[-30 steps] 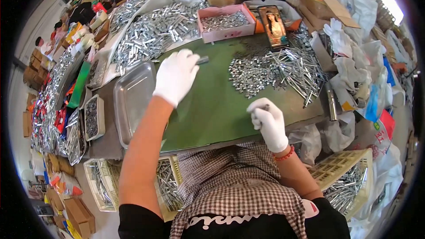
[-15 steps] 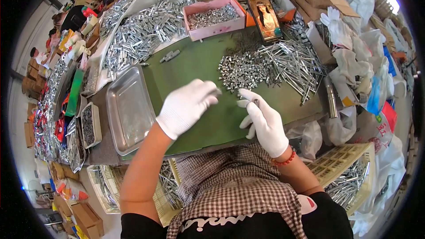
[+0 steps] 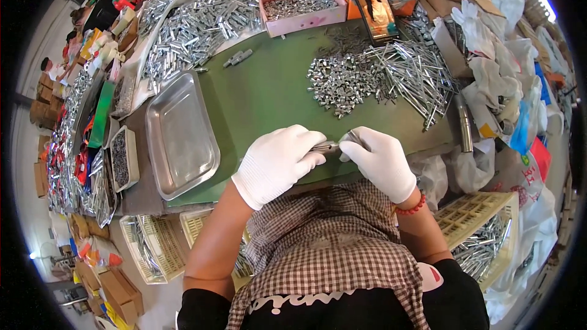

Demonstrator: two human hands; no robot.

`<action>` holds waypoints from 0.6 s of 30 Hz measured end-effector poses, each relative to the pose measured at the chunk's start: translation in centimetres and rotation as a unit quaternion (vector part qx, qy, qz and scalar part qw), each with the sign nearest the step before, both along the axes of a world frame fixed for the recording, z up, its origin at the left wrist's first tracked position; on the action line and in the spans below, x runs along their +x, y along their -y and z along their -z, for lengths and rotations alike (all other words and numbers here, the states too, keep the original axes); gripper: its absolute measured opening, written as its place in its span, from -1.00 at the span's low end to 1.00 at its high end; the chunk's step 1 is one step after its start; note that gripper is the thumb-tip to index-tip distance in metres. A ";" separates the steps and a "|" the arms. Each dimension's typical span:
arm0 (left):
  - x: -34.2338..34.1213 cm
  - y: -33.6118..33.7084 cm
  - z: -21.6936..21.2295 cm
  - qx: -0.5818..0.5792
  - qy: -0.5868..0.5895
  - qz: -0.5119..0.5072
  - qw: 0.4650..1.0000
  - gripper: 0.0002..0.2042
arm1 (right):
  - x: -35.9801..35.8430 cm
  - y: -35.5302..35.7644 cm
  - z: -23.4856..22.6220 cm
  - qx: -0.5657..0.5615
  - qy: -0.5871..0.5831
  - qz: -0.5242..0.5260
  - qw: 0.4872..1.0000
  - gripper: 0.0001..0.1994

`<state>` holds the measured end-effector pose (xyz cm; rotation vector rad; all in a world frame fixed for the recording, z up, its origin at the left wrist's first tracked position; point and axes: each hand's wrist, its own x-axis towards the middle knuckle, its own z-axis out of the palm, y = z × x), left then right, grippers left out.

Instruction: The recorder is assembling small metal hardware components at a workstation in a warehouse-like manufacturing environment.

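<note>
In front of my apron, both white-gloved hands meet over the near edge of the green work surface point(image 3: 263, 95). My left hand point(image 3: 278, 162) is closed on slim metal tubes point(image 3: 324, 146) that stick out between thumb and fingers toward the right. My right hand point(image 3: 384, 162) pinches a small metal piece point(image 3: 353, 138) right beside their ends; the glove hides most of it. Beyond the hands lies a heap of short shiny metal sleeves point(image 3: 339, 82). Against its right side spreads a pile of long thin metal rods point(image 3: 419, 79).
To the left sits a steel tray point(image 3: 183, 137). A few metal cylinders point(image 3: 237, 57) lie near a large heap of similar ones point(image 3: 195, 30). At the back stand a pink box point(image 3: 306, 19) of small parts and an upright phone point(image 3: 374, 12). Yellow crates point(image 3: 162, 250) flank my lap below.
My hands have come together near the front edge; the left moved right and down, the right slightly right and down. Metal tubes now show in the left fingers. The view has shifted slightly.
</note>
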<state>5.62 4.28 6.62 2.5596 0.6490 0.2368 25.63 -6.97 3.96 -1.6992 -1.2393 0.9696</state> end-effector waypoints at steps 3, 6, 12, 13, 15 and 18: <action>-0.5 0.2 0.8 -0.009 0.031 -0.011 0.999 -0.68 | -0.1 0.0 0.0 0.003 0.011 0.008 1.000 -0.79; -0.6 0.1 1.2 0.023 0.053 -0.002 0.998 -0.69 | -0.2 0.1 0.2 0.034 -0.013 0.021 0.999 -0.84; -0.2 0.3 0.8 -0.050 0.033 -0.038 0.997 -0.62 | -0.1 0.1 -0.1 0.005 -0.031 0.029 0.999 -0.79; -0.2 0.3 0.8 -0.046 0.036 -0.036 0.998 -0.63 | -0.1 0.1 -0.1 0.002 -0.032 0.030 0.999 -0.79; -0.1 0.3 0.9 -0.042 0.040 -0.034 0.998 -0.64 | -0.1 0.0 -0.2 -0.001 -0.033 0.031 0.999 -0.79; -0.1 0.3 1.3 -0.002 0.059 -0.009 0.998 -0.67 | 0.0 -0.1 -0.2 -0.017 -0.031 0.034 0.999 -0.77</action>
